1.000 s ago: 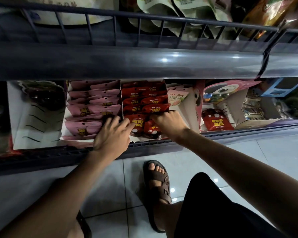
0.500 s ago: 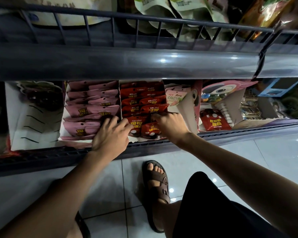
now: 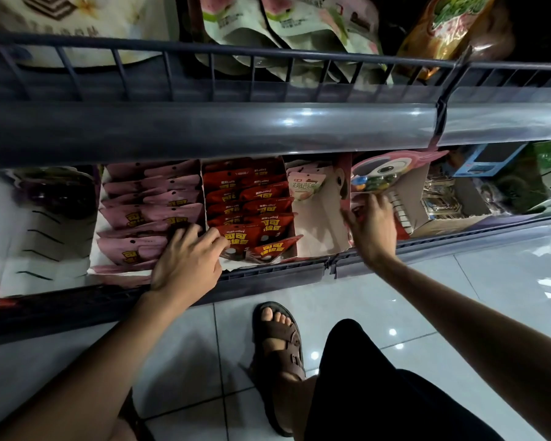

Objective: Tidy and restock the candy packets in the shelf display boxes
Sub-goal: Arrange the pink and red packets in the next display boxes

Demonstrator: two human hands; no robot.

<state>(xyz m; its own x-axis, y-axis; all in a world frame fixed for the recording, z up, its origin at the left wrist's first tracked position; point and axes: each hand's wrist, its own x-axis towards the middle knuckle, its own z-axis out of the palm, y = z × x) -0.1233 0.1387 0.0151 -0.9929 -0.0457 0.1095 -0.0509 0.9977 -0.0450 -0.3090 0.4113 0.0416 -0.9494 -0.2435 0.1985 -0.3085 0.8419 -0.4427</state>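
Note:
On the low shelf, a display box of pink candy packets [image 3: 147, 214] stands beside a box of red candy packets [image 3: 252, 202]. My left hand [image 3: 188, 259] rests on the divide between them, fingers touching the front pink packets and the front red packet [image 3: 252, 241]. To the right is a pale box [image 3: 318, 230] holding one green-and-white packet [image 3: 306, 186]. My right hand [image 3: 374, 227] reaches with spread fingers into the owl-faced box [image 3: 385, 170], covering a red packet [image 3: 403, 232] whose edge shows.
A grey upper shelf rail [image 3: 268, 128] overhangs the boxes, with a wire guard and large snack bags [image 3: 293, 27] above. A white box [image 3: 39, 233] stands at far left, more goods [image 3: 490, 186] at far right. My sandalled foot [image 3: 277, 338] is on the tiled floor.
My right hand left the front red packets and moved right into the owl-faced box. My left hand stayed at the front of the pink and red boxes.

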